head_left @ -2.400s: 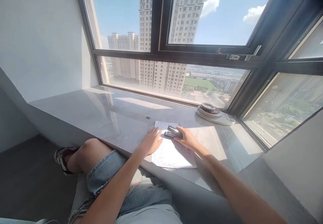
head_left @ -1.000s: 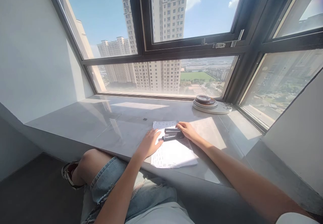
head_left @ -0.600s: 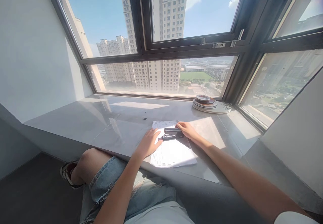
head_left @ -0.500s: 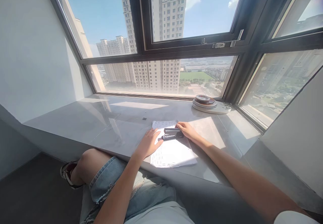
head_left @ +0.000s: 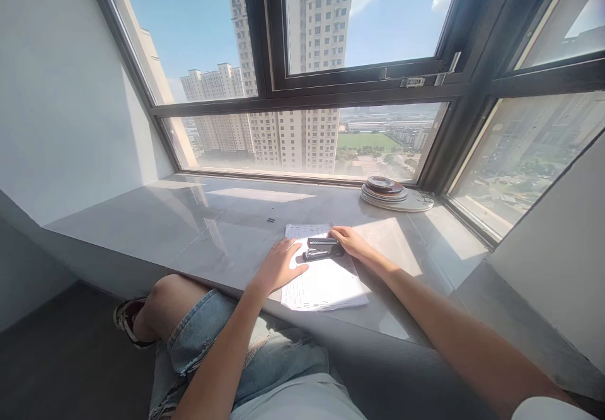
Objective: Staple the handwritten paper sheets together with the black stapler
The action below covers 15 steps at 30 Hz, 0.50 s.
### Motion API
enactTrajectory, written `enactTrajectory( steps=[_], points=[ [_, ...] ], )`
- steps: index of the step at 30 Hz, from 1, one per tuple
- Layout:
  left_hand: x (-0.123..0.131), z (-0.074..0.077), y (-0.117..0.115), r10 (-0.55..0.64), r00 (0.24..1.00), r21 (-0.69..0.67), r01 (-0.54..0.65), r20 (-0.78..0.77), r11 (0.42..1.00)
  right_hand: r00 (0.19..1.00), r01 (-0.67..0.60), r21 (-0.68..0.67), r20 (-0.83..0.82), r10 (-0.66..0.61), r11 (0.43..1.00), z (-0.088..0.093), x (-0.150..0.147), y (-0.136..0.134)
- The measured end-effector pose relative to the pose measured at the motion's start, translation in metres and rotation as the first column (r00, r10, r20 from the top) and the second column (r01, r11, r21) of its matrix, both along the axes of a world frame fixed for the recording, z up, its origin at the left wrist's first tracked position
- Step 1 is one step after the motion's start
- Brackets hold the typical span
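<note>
A black stapler (head_left: 322,249) lies across the upper part of some white sheets of paper (head_left: 324,284) on the sill, its jaw apart and facing left. My right hand (head_left: 348,241) has its fingers closed around the stapler's rear end. Resting on the left edge of the sheets is my left hand (head_left: 280,265), fingers spread, thumb pointing toward the stapler without gripping it. Rows of dark print run along the sheets' left side.
Two small dark strips, perhaps staples (head_left: 271,220), lie beyond the paper. A stack of plates (head_left: 384,192) stands at the back right beside the window frame (head_left: 302,103). The grey sill (head_left: 142,231) ends at a front edge above my legs.
My left thumb has shifted slightly to the right, opening a little wider from the fingers. The right hand and stapler stay in place on the sheets; the view tilts slightly.
</note>
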<state>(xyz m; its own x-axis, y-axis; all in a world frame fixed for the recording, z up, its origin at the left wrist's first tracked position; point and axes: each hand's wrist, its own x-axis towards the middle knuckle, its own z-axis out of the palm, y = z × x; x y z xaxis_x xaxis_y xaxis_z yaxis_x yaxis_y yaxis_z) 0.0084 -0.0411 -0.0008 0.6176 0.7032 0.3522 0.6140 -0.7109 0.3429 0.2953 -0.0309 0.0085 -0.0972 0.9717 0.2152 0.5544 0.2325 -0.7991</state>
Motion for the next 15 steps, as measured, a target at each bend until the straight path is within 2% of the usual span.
enactTrajectory(
  steps=[6, 10, 15],
  points=[
    [0.000, 0.006, -0.003, 0.034, 0.998, -0.067, -0.031, 0.045, 0.997, 1.000, 0.003, 0.001, 0.021, -0.003, 1.000, -0.001, 0.001, -0.001],
    [0.000, 0.012, -0.005, 0.006, 0.998, -0.050, -0.003, 0.066, 0.999, 1.000, 0.012, -0.001, 0.023, -0.012, 1.000, -0.002, 0.000, -0.001],
    [0.000, 0.009, -0.004, -0.015, 0.996, -0.024, 0.017, 0.093, 1.000, 0.997, 0.071, 0.019, -0.009, -0.071, 0.997, -0.001, -0.002, -0.004]
  ],
)
